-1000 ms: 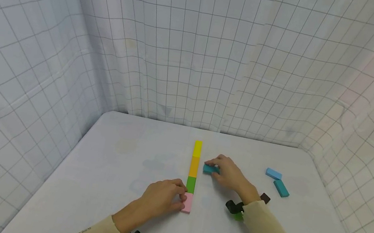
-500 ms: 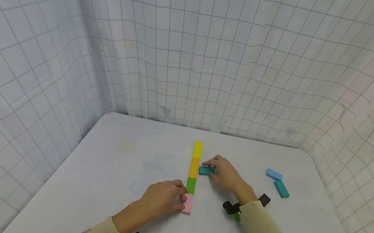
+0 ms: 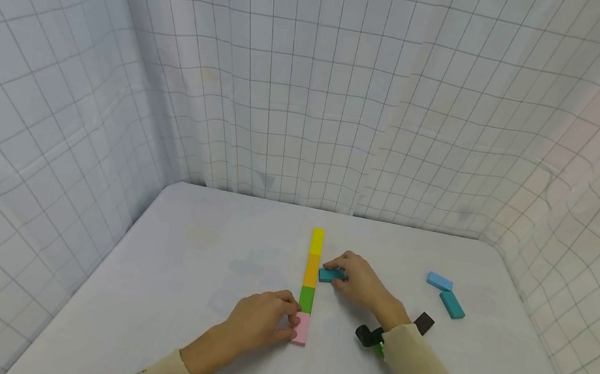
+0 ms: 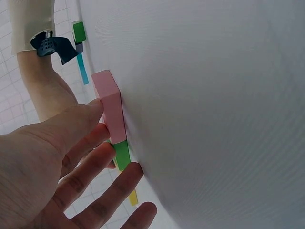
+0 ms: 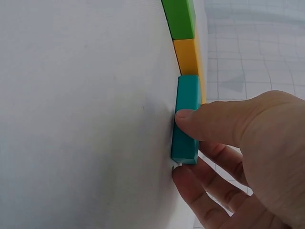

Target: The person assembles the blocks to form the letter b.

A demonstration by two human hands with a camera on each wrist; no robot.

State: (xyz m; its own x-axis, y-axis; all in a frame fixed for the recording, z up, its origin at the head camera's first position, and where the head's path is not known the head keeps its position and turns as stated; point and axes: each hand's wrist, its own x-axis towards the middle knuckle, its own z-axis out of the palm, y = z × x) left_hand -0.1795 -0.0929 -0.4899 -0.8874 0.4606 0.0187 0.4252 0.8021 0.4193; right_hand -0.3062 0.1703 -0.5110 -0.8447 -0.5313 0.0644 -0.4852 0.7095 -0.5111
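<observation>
A straight row of flat blocks runs away from me in the head view: a pink block nearest, then a green block, an orange block and a yellow block. My left hand rests its thumb and fingertips along the pink block's left side, fingers loosely spread in the left wrist view. To the row's right, my right hand pinches a teal block by its long sides, thumb on the near one. Set crosswise, the teal block has its left end right at the orange block's side.
Off to the right lie a light blue block, another teal block and a dark brown block. Another green block is partly hidden by the right wrist. Gridded white curtains surround the white table.
The right hand has slid the teal block left and slightly nearer, up to the orange block, then held there. The left hand has stayed at the pink block.
</observation>
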